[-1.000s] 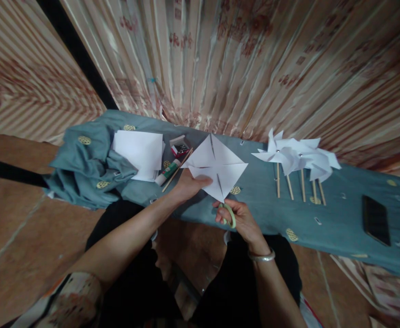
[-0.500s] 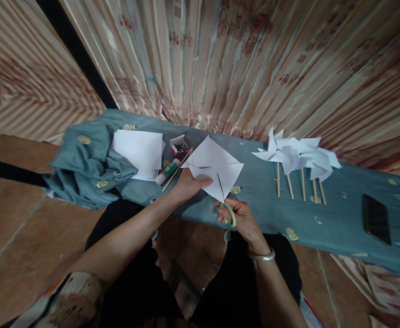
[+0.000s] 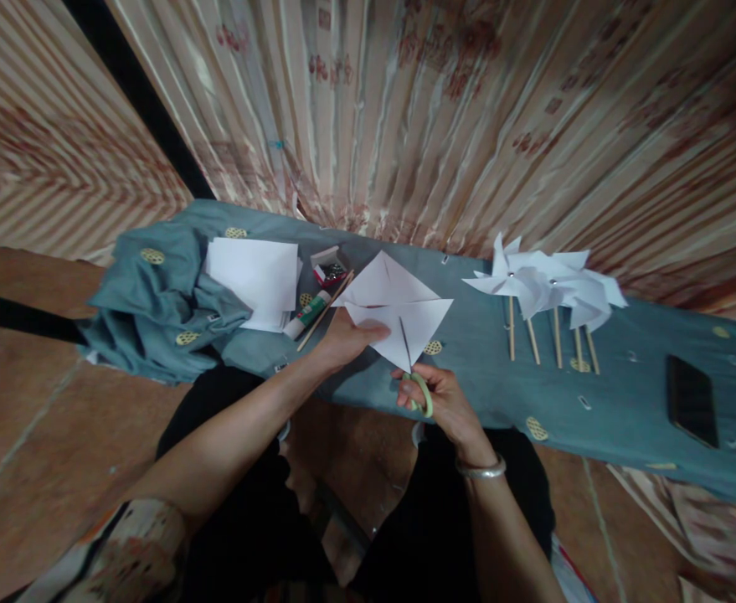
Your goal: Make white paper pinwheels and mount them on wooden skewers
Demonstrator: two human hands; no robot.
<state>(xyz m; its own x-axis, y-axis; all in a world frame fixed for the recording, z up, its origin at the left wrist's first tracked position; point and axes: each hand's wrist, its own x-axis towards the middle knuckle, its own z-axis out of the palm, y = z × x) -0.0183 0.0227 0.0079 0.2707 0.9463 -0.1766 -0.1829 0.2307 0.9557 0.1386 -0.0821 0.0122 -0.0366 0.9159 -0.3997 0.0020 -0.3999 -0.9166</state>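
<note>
My left hand (image 3: pixel 353 337) is closed on the left side of a white paper square (image 3: pixel 385 289), its thumb lying on top. The paper is turned corner-up and has slits cut in from its side corners. In my right hand (image 3: pixel 440 394) is a pair of scissors (image 3: pixel 426 400) with light green handles, fingers through the loops. Their blades reach into the paper's lower corner, along a dark line toward the middle. Part of the blades is hidden by the paper.
Left on the green cloth (image 3: pixel 368 402) lie a paper stack (image 3: pixel 254 280), an opened small box (image 3: pixel 328 268) of metal pins, a glue stick (image 3: pixel 306 314) and thin wooden sticks (image 3: pixel 325 311). Several paper pinwheels (image 3: pixel 549 285) and a phone (image 3: pixel 692 400) lie right. A curtain (image 3: pixel 368 126) hangs behind.
The paper's right flap has shifted slightly to the right. Both hands keep nearly the same place and the same hold.
</note>
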